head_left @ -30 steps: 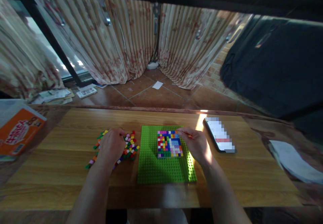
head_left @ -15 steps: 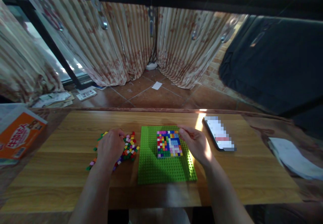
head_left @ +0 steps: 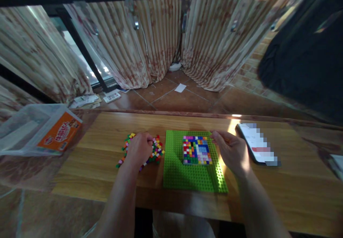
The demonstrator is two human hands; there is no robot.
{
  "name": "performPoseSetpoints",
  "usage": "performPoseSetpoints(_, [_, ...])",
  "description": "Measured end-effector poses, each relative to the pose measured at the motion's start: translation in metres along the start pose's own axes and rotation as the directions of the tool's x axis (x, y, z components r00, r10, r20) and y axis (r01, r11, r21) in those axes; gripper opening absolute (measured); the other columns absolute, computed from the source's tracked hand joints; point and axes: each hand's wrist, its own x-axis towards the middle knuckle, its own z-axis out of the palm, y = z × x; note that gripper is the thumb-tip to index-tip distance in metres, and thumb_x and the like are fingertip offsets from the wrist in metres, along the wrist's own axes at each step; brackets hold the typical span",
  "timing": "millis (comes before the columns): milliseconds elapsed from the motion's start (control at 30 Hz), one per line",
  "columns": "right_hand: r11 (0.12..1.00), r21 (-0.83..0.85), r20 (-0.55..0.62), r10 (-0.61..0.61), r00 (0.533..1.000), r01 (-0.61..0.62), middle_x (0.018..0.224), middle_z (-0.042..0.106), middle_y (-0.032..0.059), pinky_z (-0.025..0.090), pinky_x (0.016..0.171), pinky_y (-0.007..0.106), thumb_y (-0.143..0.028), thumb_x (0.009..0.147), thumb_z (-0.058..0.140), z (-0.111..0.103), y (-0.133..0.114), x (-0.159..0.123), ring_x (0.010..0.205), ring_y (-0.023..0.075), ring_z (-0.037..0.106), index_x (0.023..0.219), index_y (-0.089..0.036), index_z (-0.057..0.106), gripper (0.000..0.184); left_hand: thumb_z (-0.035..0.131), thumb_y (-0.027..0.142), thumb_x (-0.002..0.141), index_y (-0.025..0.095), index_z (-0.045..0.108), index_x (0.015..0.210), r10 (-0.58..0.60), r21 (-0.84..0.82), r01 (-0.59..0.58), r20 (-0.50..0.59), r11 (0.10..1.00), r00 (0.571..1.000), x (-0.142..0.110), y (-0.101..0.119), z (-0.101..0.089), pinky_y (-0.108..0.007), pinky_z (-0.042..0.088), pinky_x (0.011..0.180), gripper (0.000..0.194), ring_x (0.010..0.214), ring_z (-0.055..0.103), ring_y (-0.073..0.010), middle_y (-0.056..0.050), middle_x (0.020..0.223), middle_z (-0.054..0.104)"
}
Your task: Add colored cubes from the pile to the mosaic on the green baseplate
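A green studded baseplate (head_left: 195, 181) lies on the wooden table, carrying a square mosaic of small coloured bricks (head_left: 197, 150). To its left is a loose pile of tiny coloured bricks (head_left: 158, 151). My left hand (head_left: 139, 148) rests over that pile, fingers curled together and pointing down among the pieces; whatever they grip is hidden. Beside the mosaic, above the baseplate's upper right edge, my right hand (head_left: 233, 153) has thumb and forefinger pinched together. Any piece between those fingertips is too small to make out.
A phone (head_left: 257, 143) lies on the table (head_left: 88, 152) to the right of the baseplate. Off the table's left end stands a clear plastic box (head_left: 32, 123) with an orange label. Papers (head_left: 85, 100) lie on the floor near the curtains (head_left: 158, 45).
The view has swung left, so the table and everything on it appear further right, and more of the plastic box shows. Both hands keep nearly the same places over pile and baseplate.
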Motion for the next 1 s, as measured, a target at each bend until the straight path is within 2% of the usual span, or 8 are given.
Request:
performPoseSetpoints(267, [0.998,-0.051,0.001,-0.04,0.999,0.04,0.08,0.076,0.007,0.056,0.06,0.03,-0.042,0.081,0.063,0.0,0.001,-0.001,0.069,0.0205,0.071,0.091,-0.018,0.076,0.03,0.048,0.016,0.084,0.019,0.073,0.09,0.005,-0.032,-0.005,-0.028,0.999,1.0,-0.003,0.002,0.001,-0.031,0.047,0.083,0.026,0.093,0.066,-0.0215,-0.008,0.097,0.074])
performPoseSetpoints(433, [0.995,-0.098,0.0,-0.024,1.0,0.024,0.084,0.077,0.0087,0.056,0.063,0.032,-0.046,0.081,0.063,0.0,0.002,-0.001,0.073,0.0222,0.072,0.093,-0.017,0.076,0.034,0.048,0.017,0.085,0.018,0.072,0.092,0.039,-0.076,-0.044,-0.064,0.996,0.997,-0.003,0.004,0.004,-0.031,0.047,0.084,0.025,0.093,0.066,-0.0214,-0.008,0.096,0.074])
performPoseSetpoints(500, [0.992,-0.126,-0.01,-0.013,1.0,0.012,0.084,0.077,0.0087,0.056,0.064,0.033,-0.048,0.081,0.063,0.0,0.003,-0.001,0.074,0.0229,0.072,0.094,-0.017,0.076,0.036,0.048,0.018,0.086,0.019,0.072,0.093,0.019,-0.089,-0.028,-0.098,0.996,0.995,-0.002,0.001,0.002,-0.031,0.047,0.084,0.025,0.092,0.067,-0.0215,-0.008,0.096,0.074])
performPoseSetpoints(633, [0.986,-0.164,-0.016,-0.017,1.0,0.015,0.084,0.077,0.008,0.056,0.066,0.034,-0.049,0.081,0.063,-0.002,0.004,-0.002,0.075,0.0238,0.072,0.093,-0.019,0.076,0.035,0.047,0.018,0.086,0.019,0.07,0.102,-0.168,-0.105,0.15,-0.192,0.983,0.967,0.001,-0.022,-0.012,-0.032,0.048,0.083,0.029,0.096,0.067,-0.0232,-0.01,0.102,0.074])
performPoseSetpoints(700, [0.985,-0.172,-0.007,-0.033,0.999,0.031,0.083,0.077,0.0077,0.057,0.067,0.033,-0.049,0.082,0.062,-0.002,0.004,-0.003,0.075,0.0239,0.072,0.091,-0.019,0.076,0.034,0.046,0.018,0.086,0.018,0.07,0.104,-0.265,-0.095,0.25,-0.21,0.963,0.941,0.002,-0.04,-0.02,-0.033,0.048,0.083,0.03,0.097,0.067,-0.0241,-0.011,0.102,0.073])
performPoseSetpoints(767, [0.98,-0.193,0.014,-0.053,0.999,0.054,0.081,0.076,0.0073,0.057,0.067,0.033,-0.049,0.082,0.062,-0.001,0.004,-0.004,0.073,0.0237,0.072,0.09,-0.019,0.076,0.034,0.047,0.019,0.086,0.017,0.07,0.105,-0.342,-0.098,0.329,-0.184,0.939,0.922,0.002,-0.058,-0.024,-0.032,0.049,0.082,0.03,0.098,0.067,-0.0243,-0.012,0.102,0.073])
performPoseSetpoints(867, [0.968,-0.228,0.045,-0.095,0.994,0.103,0.079,0.076,0.0073,0.057,0.065,0.032,-0.049,0.084,0.059,0.002,0.002,-0.004,0.073,0.024,0.072,0.09,-0.019,0.075,0.035,0.049,0.02,0.085,0.016,0.07,0.106,-0.339,-0.119,0.323,-0.156,0.939,0.928,0.003,-0.072,-0.022,-0.03,0.049,0.08,0.03,0.095,0.067,-0.0222,-0.011,0.102,0.074])
performPoseSetpoints(1000, [0.949,-0.285,0.072,-0.121,0.99,0.137,0.081,0.076,0.0075,0.056,0.065,0.032,-0.052,0.084,0.055,0.005,0.002,-0.003,0.074,0.0249,0.072,0.09,-0.019,0.075,0.038,0.055,0.024,0.083,0.019,0.07,0.107,-0.273,-0.08,0.263,-0.156,0.961,0.949,0.009,-0.067,-0.013,-0.029,0.049,0.081,0.029,0.094,0.066,-0.0209,-0.009,0.101,0.074])
